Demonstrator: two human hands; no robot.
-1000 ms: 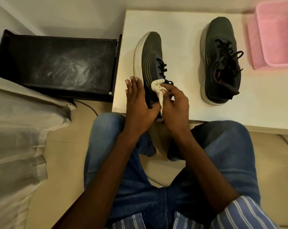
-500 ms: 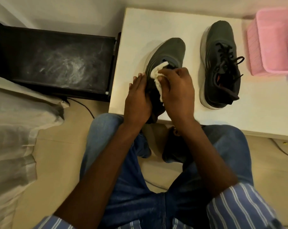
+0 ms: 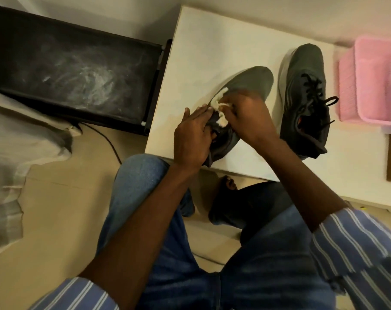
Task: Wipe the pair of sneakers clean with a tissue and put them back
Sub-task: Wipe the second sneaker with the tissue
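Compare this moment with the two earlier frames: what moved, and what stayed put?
The near sneaker has swung its toe toward the other sneaker, from lying on its side to upper facing up. The right hand moved the tissue from the laces toward the toe. The left hand still steadies the heel. The other sneaker and pink basket stayed.

A dark grey sneaker [image 3: 246,86] lies tilted at the table's [image 3: 201,52] near edge, toe pointing away. A crumpled white tissue [image 3: 221,106] presses against its side. The second sneaker [image 3: 306,97] stands upright just beside it, black laces loose.
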